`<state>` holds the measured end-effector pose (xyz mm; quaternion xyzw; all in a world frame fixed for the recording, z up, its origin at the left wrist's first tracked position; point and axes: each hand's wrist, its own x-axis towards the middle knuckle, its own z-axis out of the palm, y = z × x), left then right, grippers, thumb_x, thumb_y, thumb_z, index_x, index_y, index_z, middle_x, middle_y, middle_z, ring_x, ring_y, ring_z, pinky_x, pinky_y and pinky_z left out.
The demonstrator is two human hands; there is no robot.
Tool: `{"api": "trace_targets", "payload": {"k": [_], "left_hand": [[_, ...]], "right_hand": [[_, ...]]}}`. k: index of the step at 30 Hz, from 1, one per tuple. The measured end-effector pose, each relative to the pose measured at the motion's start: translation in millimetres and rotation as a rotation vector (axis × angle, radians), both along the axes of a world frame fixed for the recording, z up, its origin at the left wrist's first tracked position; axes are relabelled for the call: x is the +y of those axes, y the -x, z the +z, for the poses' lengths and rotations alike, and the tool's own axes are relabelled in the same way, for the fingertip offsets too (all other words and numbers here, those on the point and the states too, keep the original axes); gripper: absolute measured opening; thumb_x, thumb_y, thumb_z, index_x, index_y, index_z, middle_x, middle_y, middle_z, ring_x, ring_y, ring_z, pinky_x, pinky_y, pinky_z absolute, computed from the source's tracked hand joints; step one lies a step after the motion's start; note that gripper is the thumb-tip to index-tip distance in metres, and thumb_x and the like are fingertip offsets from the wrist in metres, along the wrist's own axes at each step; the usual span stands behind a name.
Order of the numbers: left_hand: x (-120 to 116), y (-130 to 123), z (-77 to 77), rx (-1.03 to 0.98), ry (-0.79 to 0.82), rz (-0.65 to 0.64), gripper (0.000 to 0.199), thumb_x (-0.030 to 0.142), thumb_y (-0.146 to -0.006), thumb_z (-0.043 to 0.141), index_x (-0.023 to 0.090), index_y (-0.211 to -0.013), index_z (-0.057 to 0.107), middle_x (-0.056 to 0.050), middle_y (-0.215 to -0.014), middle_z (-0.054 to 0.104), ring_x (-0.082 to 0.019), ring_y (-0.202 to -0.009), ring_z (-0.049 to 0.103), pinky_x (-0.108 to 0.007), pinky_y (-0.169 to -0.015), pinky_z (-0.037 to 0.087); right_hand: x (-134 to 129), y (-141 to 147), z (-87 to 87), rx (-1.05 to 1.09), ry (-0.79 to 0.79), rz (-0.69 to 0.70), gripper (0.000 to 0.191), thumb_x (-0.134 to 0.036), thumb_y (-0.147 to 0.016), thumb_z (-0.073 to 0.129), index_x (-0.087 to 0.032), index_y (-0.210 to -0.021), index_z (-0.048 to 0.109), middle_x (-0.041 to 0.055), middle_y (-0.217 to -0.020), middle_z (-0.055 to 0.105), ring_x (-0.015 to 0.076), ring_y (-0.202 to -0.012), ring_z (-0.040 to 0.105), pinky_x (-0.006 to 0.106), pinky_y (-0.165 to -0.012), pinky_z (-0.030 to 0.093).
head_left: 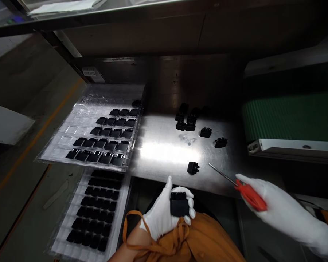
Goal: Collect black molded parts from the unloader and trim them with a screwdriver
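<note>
My white-gloved left hand (164, 211) is wrapped round a black plastic block (179, 204) with a notched top edge, close to my orange apron. Its thumb points up while the fingers curl about the block's right side. My right hand (265, 200), also gloved, grips a screwdriver (250, 195) by its red handle. The metal shaft points up and left over the bench, apart from any block. Just beyond my left hand, a loose black block (193, 168) lies on the steel bench (158, 163). Several similar blocks (190, 126) sit farther back.
On the left, a clear plastic tray (62, 134) holds rows of black blocks, partly over the bench edge. A second filled tray (61, 222) lies lower. A green ribbed conveyor belt (289, 120) stands at right. A metal shelf edge (112, 20) crosses above.
</note>
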<state>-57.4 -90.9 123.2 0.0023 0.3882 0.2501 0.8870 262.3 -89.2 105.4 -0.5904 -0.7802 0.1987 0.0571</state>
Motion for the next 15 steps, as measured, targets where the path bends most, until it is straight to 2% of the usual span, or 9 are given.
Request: {"api": "trace_targets", "payload": {"k": [3, 6, 8, 11, 12, 14, 15], "left_hand": [[-0.9, -1.1, -6.0, 0.039, 0.015, 0.032, 0.060, 0.069, -0.086, 0.040, 0.013, -0.082, 0.062, -0.004, -0.071, 0.055, -0.014, -0.060, 0.059, -0.021, -0.047, 0.041], [-3.0, 3.4, -18.5, 0.128, 0.044, 0.073, 0.032, 0.046, -0.084, 0.061, 0.014, -0.086, 0.062, -0.003, -0.078, 0.057, -0.013, -0.069, 0.061, -0.020, -0.057, 0.045], [-7.0, 8.3, -27.4, 0.201, 0.014, 0.087, 0.021, 0.032, -0.079, 0.069, 0.015, -0.090, 0.063, -0.003, -0.083, 0.060, -0.014, -0.077, 0.063, -0.023, -0.066, 0.049], [-19.2, 10.7, -35.4, 0.280, -0.013, 0.104, 0.028, 0.023, -0.072, 0.076, 0.018, -0.096, 0.062, -0.003, -0.088, 0.064, -0.017, -0.086, 0.066, -0.028, -0.078, 0.052], [-24.0, 9.2, -36.6, 0.308, -0.004, 0.111, 0.033, 0.023, -0.069, 0.078, 0.018, -0.098, 0.062, -0.004, -0.090, 0.065, -0.018, -0.088, 0.066, -0.029, -0.082, 0.052], [-29.5, 3.0, -39.8, 0.384, -0.003, 0.095, 0.045, 0.027, -0.065, 0.081, 0.020, -0.105, 0.062, -0.005, -0.096, 0.067, -0.022, -0.096, 0.067, -0.034, -0.090, 0.052], [-28.1, -2.2, -42.8, 0.457, -0.012, 0.097, 0.049, 0.030, -0.062, 0.083, 0.021, -0.106, 0.062, -0.005, -0.096, 0.069, -0.025, -0.097, 0.067, -0.036, -0.089, 0.053]], "right_hand": [[8.5, -3.2, -17.8, -0.077, 0.045, -0.066, 0.059, -0.022, -0.074, 0.053, -0.015, -0.133, 0.049, 0.0119, -0.115, 0.068, 0.0253, -0.105, 0.065, 0.039, -0.093, 0.054], [17.7, 0.5, -37.9, -0.088, 0.056, -0.137, 0.053, -0.025, -0.078, 0.051, -0.014, -0.130, 0.050, 0.0132, -0.111, 0.069, 0.0262, -0.099, 0.065, 0.040, -0.089, 0.053], [24.5, 8.8, -47.8, -0.070, 0.035, -0.171, 0.051, -0.026, -0.079, 0.051, -0.014, -0.128, 0.051, 0.0142, -0.108, 0.069, 0.0269, -0.095, 0.065, 0.040, -0.087, 0.052], [31.5, 29.6, -49.2, -0.009, 0.002, -0.231, 0.036, -0.026, -0.082, 0.047, -0.016, -0.115, 0.057, 0.0139, -0.096, 0.070, 0.0257, -0.087, 0.065, 0.038, -0.081, 0.049], [32.7, 37.8, -46.7, 0.013, 0.007, -0.255, 0.028, -0.028, -0.086, 0.044, -0.017, -0.106, 0.060, 0.0133, -0.089, 0.070, 0.0249, -0.083, 0.065, 0.037, -0.077, 0.048], [36.3, 52.5, -41.8, -0.021, -0.018, -0.295, 0.026, -0.037, -0.090, 0.041, -0.020, -0.089, 0.061, 0.0094, -0.076, 0.068, 0.0220, -0.072, 0.063, 0.033, -0.068, 0.045], [39.7, 57.6, -41.3, -0.049, -0.035, -0.319, 0.026, -0.039, -0.088, 0.043, -0.020, -0.086, 0.060, 0.0088, -0.075, 0.068, 0.0216, -0.070, 0.062, 0.032, -0.065, 0.044]]}}
